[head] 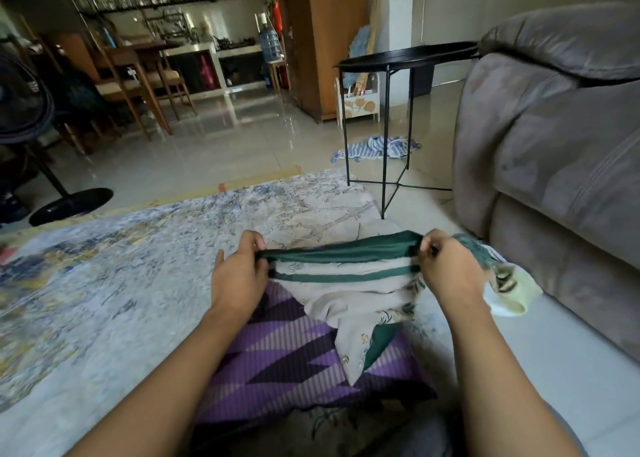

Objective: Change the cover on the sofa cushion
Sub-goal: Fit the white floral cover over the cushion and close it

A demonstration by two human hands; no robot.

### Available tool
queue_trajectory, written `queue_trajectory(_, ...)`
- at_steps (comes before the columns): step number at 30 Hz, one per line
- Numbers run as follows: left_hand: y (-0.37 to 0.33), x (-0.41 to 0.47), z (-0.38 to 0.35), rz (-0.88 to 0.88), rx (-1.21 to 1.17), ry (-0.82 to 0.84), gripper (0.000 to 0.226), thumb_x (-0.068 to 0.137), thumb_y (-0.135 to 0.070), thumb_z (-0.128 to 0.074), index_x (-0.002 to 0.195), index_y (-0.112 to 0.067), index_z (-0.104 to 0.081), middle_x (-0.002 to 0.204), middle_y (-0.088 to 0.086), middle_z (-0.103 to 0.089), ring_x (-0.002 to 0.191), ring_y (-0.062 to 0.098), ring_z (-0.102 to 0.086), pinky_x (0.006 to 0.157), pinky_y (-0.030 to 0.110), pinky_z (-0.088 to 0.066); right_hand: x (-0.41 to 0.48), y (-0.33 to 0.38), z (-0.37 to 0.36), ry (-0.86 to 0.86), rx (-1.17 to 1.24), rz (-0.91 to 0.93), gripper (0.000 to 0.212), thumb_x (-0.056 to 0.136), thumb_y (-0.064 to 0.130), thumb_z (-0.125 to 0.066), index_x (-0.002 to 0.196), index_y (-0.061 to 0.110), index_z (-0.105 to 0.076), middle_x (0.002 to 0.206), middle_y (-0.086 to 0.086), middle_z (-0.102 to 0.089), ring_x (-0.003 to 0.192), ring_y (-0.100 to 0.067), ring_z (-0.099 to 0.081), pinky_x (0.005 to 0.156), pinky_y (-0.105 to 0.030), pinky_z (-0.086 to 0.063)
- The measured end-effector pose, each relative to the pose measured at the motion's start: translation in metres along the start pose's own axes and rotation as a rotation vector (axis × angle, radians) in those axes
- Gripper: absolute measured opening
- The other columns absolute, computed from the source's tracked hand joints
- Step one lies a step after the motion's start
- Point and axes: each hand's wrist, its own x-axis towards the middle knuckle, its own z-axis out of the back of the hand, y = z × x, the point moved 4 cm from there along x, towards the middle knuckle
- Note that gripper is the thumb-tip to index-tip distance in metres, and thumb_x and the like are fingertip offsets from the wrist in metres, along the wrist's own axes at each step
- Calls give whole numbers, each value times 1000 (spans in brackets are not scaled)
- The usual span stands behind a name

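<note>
The cover [349,283] is soft woven cloth, matt, pale with a printed leaf pattern and dark green bands that have a slight sheen. The cushion [294,359] under it wears a ribbed purple fabric with fine raised lines. The rug [121,266] looks short-piled and matt, with a mottled print. The floor [214,145] is glossy polished tile that mirrors the light. The sofa [554,138] has a grey, suede-like cloth, dull and slightly worn. The side table [408,54] is thin black metal, matt.
</note>
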Motion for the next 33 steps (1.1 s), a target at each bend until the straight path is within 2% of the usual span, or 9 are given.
queue_trajectory(2,2,7,14,-78,-146,-118,27,89,-3,-54,92,-27,-42,95,2,-72,79,27,-67,69,41,-54,-1,3,-3,92,-139,3,15,89,18,-51,84,24,-64,67,6,-59,69,-25,-56,80,-34,-42)
queue_trajectory(5,4,21,32,-267,-192,-259,31,84,5,-53,87,-25,-61,119,-11,-66,105,10,-65,74,26,-54,-1,20,-19,251,-238,64,19,92,27,-57,101,40,-68,106,-4,-65,108,-30,-60,88,-30,-41)
queue_trajectory(7,4,32,41,-294,-202,-270,39,82,2,-52,90,-31,-72,121,-18,-61,106,-2,-59,81,19,-50,1,36,-28,289,-441,247,40,92,33,-57,122,59,-53,148,-10,-34,142,-36,-24,112,-55,-26)
queue_trajectory(9,5,47,52,-289,-194,-269,44,82,1,-52,92,-35,-76,121,-23,-59,104,-6,-56,83,16,-48,5,59,-32,313,-481,519,60,89,26,-59,136,58,-41,158,1,-15,147,-29,-8,114,-56,-21)
queue_trajectory(15,12,94,88,-496,-204,-214,41,68,4,-45,74,-33,-63,108,-21,-69,106,4,-66,94,41,-54,44,129,-18,347,-165,552,63,74,9,-59,128,40,-62,123,15,-58,115,-15,-59,98,-30,-47)
queue_trajectory(21,50,136,86,-466,357,-31,55,76,-5,-66,120,-39,-69,134,-8,-62,119,19,-61,101,32,-46,93,194,-16,182,-289,624,57,77,8,-61,125,38,-64,116,5,-60,109,-23,-62,96,-38,-52)
queue_trajectory(29,89,247,99,-209,625,-88,72,94,-34,-53,149,-55,-13,86,1,-58,79,24,-59,54,24,-36,184,297,-51,-41,-291,889,77,79,-12,-54,149,17,-40,125,-19,-45,112,-42,-51,103,-41,-42)
queue_trajectory(31,85,278,107,-144,628,-162,80,93,-35,-57,150,-54,-4,111,13,-61,92,31,-63,76,37,-48,208,313,-53,-180,-227,904,80,78,-12,-51,147,26,-37,121,-16,-44,103,-45,-52,97,-48,-46)
queue_trajectory(33,81,302,109,-85,648,-284,80,93,-33,-59,149,-53,-5,142,29,-39,110,42,-58,108,64,-28,225,314,-58,-274,-188,874,82,79,-13,-46,147,30,-32,118,-16,-42,100,-42,-52,92,-47,-47)
